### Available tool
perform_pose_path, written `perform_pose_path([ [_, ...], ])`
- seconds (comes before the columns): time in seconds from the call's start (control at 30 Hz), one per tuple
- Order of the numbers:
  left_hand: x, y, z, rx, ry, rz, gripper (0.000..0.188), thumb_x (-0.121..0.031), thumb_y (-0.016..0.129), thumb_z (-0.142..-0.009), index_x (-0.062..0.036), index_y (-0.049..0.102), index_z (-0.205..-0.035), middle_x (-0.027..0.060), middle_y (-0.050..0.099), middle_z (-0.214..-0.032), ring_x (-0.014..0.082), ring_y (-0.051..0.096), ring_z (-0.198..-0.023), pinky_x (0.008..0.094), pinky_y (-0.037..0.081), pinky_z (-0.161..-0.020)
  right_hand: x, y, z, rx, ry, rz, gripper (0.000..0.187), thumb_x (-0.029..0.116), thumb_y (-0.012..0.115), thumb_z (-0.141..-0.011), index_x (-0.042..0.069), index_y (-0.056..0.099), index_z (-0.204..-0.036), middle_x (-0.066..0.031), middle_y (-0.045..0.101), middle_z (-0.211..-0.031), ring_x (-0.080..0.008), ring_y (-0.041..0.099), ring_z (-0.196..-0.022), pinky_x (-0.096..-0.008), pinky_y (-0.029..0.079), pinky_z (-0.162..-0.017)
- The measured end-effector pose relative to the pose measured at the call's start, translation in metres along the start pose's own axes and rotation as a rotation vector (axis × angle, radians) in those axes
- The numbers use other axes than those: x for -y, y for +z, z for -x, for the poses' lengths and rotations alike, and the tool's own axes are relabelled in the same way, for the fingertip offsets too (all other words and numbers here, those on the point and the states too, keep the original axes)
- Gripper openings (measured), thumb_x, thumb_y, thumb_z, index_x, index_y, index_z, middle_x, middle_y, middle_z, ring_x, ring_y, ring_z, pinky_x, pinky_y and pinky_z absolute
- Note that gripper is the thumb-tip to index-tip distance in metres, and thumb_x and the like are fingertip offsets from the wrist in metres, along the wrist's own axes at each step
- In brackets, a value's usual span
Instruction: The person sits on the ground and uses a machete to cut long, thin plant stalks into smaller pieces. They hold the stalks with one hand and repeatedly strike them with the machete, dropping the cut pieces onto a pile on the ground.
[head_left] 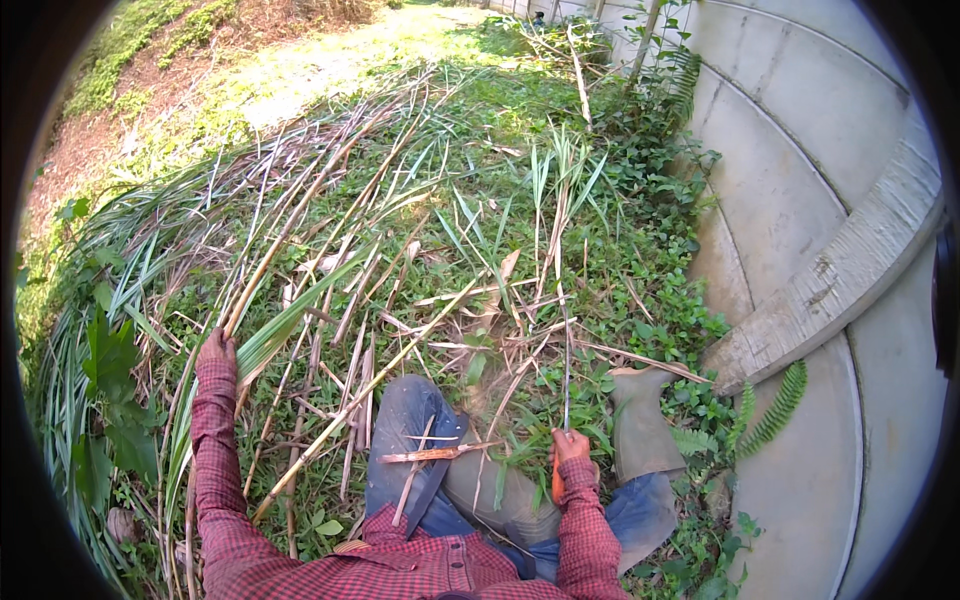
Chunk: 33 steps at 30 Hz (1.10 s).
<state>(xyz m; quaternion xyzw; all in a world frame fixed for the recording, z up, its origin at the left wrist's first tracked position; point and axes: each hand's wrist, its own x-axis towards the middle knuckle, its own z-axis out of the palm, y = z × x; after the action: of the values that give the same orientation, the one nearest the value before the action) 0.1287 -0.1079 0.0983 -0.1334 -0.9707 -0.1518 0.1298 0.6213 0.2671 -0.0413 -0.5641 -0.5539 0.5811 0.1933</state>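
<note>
My left hand [216, 349] reaches out to the left and grips a long cut cane stalk [290, 225] lying in the grass among many others. My right hand [570, 447] is closed on the orange handle of a long thin blade [566, 365] that points away from me, up over the weeds. Both arms wear red checked sleeves. My knees in blue trousers [405, 420] and a grey-green rubber boot [640, 425] show between the hands. A dry stalk piece [430, 454] lies across my left knee.
Several cut cane stalks with green leaves [380, 200] lie fanned across the weedy ground. A concrete wall [800, 150] curves along the right, with a slanted concrete ledge [830, 290] and ferns [775, 410] at its foot. Bare earth [120, 110] lies far left.
</note>
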Motion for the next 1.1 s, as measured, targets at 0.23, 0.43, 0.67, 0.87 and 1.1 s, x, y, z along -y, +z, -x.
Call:
perform_pose_path([
  [0.23, 0.048, 0.057, -0.009, 0.066, -0.034, -0.047, 0.023, -0.025, 0.059, -0.079, -0.0085, 0.057, -0.095, 0.0174, 0.061, -0.089, 0.0364, 0.058, -0.084, 0.0446, 0.044, -0.073, -0.004, 0.002, -0.001, 0.021, 0.002, 0.026, 0.027, 0.025, 0.061, -0.078, -0.001, 0.053, -0.075, -0.0085, 0.055, -0.054, -0.017, 0.054, -0.042, -0.0297, 0.045, -0.04],
  [0.43, 0.05, 0.082, 0.041, 0.307, -0.192, -0.053, 0.031, -0.029, 0.063, -0.076, -0.0077, 0.059, -0.098, 0.0179, 0.062, -0.094, 0.0335, 0.059, -0.089, 0.0396, 0.046, -0.079, -0.008, -0.006, -0.003, 0.027, -0.018, 0.001, 0.025, 0.024, 0.06, -0.08, 0.0, 0.054, -0.08, -0.0079, 0.054, -0.054, -0.0173, 0.052, -0.04, -0.0295, 0.045, -0.039],
  [0.67, 0.137, 0.056, 0.064, 0.455, -0.408, -0.048, 0.043, -0.041, 0.064, -0.074, -0.0044, 0.064, -0.096, 0.0177, 0.063, -0.098, 0.0301, 0.059, -0.093, 0.0369, 0.044, -0.085, -0.005, -0.002, -0.007, -0.006, -0.012, -0.026, 0.023, 0.023, 0.059, -0.08, 0.0, 0.054, -0.081, -0.0081, 0.053, -0.053, -0.0168, 0.052, -0.04, -0.0293, 0.044, -0.038],
  [0.87, 0.151, 0.008, 0.118, 0.436, -0.311, 0.359, 0.052, -0.055, 0.049, -0.081, -0.0081, 0.062, -0.1, 0.0182, 0.062, -0.095, 0.031, 0.058, -0.095, 0.0361, 0.043, -0.084, -0.011, -0.002, -0.006, 0.012, 0.023, 0.006, 0.023, 0.024, 0.058, -0.081, 0.001, 0.053, -0.078, -0.0073, 0.05, -0.052, -0.0167, 0.05, -0.038, -0.0299, 0.042, -0.036],
  [1.1, 0.157, -0.003, 0.134, 0.185, -0.072, -0.159, 0.031, -0.016, 0.059, -0.078, -0.0119, 0.05, -0.107, 0.0176, 0.06, -0.091, 0.0364, 0.058, -0.084, 0.0441, 0.046, -0.072, -0.014, 0.006, -0.003, 0.039, -0.013, -0.021, 0.024, 0.026, 0.059, -0.08, 0.003, 0.05, -0.076, -0.0083, 0.049, -0.053, -0.0186, 0.048, -0.038, -0.0306, 0.042, -0.035],
])
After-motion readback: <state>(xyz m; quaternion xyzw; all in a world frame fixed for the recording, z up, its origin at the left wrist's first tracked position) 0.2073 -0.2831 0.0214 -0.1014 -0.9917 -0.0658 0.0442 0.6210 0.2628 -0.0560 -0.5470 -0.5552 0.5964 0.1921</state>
